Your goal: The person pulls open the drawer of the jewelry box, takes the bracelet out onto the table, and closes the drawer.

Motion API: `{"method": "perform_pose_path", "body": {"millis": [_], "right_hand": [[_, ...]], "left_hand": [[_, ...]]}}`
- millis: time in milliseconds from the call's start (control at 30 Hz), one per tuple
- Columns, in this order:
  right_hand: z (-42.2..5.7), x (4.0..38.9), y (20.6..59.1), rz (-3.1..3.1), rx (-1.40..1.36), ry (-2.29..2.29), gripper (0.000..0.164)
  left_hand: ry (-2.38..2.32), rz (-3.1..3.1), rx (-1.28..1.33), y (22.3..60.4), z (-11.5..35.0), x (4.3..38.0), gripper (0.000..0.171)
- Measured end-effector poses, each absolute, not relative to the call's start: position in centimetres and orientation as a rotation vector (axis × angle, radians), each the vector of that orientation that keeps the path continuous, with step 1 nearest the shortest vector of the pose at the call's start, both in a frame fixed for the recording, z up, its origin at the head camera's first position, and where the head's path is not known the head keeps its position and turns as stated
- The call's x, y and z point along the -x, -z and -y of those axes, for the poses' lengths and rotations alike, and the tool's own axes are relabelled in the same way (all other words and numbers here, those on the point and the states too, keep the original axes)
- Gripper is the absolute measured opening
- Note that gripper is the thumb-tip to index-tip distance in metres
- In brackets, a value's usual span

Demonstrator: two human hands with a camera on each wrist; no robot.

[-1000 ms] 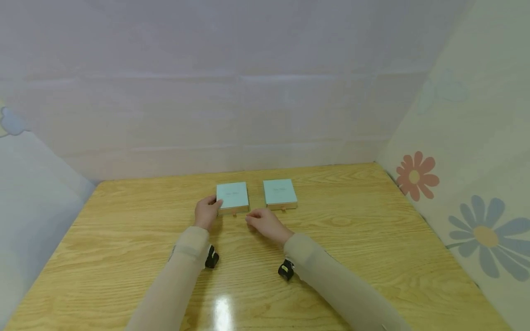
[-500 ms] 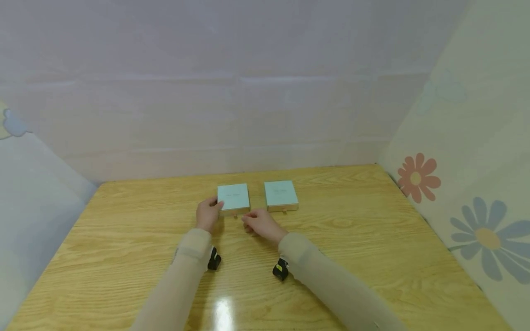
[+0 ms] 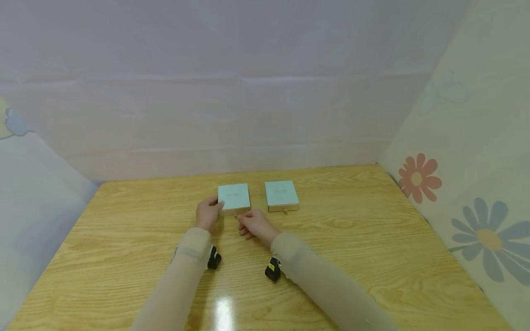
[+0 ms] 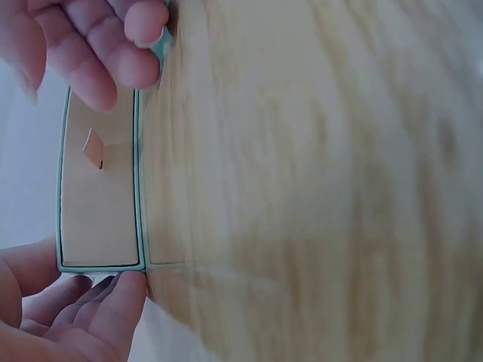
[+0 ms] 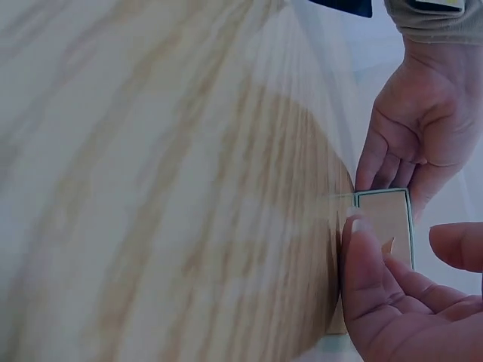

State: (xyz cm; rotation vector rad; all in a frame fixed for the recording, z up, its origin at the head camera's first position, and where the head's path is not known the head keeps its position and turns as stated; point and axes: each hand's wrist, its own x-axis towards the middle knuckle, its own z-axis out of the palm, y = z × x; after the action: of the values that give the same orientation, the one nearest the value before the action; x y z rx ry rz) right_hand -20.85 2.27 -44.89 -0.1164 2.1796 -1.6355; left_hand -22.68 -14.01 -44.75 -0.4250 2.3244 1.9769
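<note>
The left hand [image 3: 208, 214] grips the left box [image 3: 233, 196] by its left side, with the thumb at the top edge and the fingers along the side. The right hand [image 3: 257, 224] is just in front of that box, near its right front corner. Its thumb and fingers are apart, with the fingers a little bent. I can't tell if a fingertip touches the box. The box lies flat on the table, with a pale blue-green top and faint writing. Its tan front [image 4: 98, 204] faces the person, and a little orange tab [image 4: 93, 148] sticks out of it, just beside the right hand's fingers. To the right, a bit apart, sits the right box [image 3: 281, 193], which looks the same. Both are near the back of the yellow wooden table [image 3: 352, 239]. Both arms wear long, light sleeves [image 3: 167, 289]. A pale wall [image 3: 265, 92] stands behind, and a red flower [image 3: 417, 178] and a blue flower [image 3: 488, 239] show on the right.
</note>
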Motion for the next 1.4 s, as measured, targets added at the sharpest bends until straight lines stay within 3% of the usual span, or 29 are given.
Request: {"method": "perform_pose_path", "body": {"millis": [767,1400], "right_hand": [[-0.6,21.4,45.3,-2.041,-0.032,1.767,0.039],[0.3,22.3,45.9,-1.93,-0.163,1.865,0.029]], "left_hand": [[-1.949,-2.315,0.508,44.4,14.1,22.8,0.045],[-1.981,-2.307,0.523,43.9,13.7,22.5,0.044]]}}
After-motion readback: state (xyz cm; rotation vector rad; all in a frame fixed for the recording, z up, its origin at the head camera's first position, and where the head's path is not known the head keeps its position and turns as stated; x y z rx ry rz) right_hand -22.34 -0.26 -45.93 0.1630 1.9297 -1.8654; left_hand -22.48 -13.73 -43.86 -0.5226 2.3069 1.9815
